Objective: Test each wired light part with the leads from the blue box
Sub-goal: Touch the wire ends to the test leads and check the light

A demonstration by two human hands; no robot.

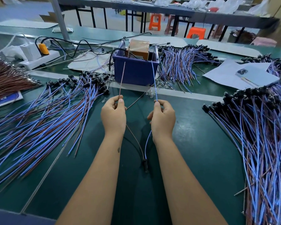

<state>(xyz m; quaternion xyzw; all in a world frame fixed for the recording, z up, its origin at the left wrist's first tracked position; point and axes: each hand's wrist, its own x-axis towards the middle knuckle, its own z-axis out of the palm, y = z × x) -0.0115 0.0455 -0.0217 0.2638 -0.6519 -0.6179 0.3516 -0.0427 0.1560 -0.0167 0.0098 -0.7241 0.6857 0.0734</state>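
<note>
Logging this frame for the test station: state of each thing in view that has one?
left hand: pinches brown lead
right hand: pinches blue lead
light part: hangs below hands by its wires, lit or not unclear
blue box: open-topped, upright
phone: face down on paper

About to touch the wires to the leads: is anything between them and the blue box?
Nothing visible. Left hand pinches the brown wire, right hand the blue wire; both run unobstructed to the blue box.
</note>
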